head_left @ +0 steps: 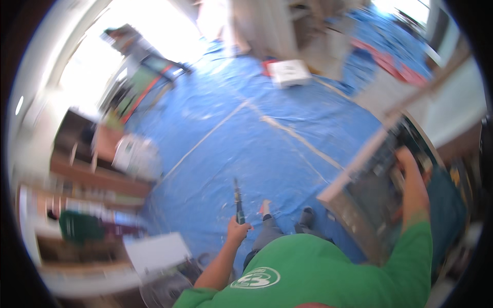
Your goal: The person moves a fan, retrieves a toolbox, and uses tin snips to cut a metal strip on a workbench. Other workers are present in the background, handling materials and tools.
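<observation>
My left hand [236,230] is closed round the dark green handle of a long slim tool [238,201]. Its narrow shaft, with a yellowish stretch, points away from me over the blue floor sheet; its exact kind is too blurred to make out. Off to the right, my right arm reaches into an open wooden-sided box [354,205] holding dark and grey items. The right hand [405,158] is at its far part, beside a cluster of dark grey pieces [382,154]. Blur hides those fingers and anything they might hold.
Blue sheeting [221,149] with pale tape lines covers the floor. A white box [289,73] lies farther off. On the left are a white bag [136,156], wooden shelving [97,174] and a white panel [156,251]. Dark green cloth [447,210] hangs beside the right-hand box.
</observation>
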`<control>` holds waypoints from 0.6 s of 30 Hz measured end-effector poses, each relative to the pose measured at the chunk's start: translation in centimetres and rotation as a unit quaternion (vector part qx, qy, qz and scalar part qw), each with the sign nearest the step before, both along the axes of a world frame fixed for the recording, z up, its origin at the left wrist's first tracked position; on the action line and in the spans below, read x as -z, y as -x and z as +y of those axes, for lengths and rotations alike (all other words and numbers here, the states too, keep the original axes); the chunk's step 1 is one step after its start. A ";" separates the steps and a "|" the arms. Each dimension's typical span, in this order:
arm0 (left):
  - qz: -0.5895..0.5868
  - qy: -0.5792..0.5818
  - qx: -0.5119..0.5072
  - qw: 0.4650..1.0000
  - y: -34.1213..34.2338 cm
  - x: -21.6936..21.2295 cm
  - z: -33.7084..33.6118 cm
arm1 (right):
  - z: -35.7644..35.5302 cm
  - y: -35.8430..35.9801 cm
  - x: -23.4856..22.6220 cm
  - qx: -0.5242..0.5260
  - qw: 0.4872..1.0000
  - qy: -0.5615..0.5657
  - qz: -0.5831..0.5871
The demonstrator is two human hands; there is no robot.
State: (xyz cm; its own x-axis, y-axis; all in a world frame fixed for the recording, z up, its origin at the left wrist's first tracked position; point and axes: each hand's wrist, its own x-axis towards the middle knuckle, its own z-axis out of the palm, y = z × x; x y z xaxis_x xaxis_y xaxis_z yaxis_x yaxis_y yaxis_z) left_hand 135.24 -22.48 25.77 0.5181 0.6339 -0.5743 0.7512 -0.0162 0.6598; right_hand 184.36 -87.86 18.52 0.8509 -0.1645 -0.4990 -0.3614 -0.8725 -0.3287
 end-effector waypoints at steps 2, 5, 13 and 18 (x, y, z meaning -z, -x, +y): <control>0.043 -0.062 -0.034 0.997 4.5 1.6 1.1 | -1.5 -1.5 3.1 0.000 0.998 0.055 0.009; 0.067 -0.112 -0.053 0.990 10.5 3.7 1.7 | -2.2 -2.6 6.1 0.051 0.992 0.092 0.073; 0.233 -0.048 -0.124 0.963 20.8 5.4 -0.5 | 2.3 -1.3 1.2 0.285 0.955 -0.075 -0.015; 0.292 -0.107 -0.045 0.949 23.7 6.7 -1.0 | 2.9 -1.1 0.6 0.316 0.929 -0.189 -0.026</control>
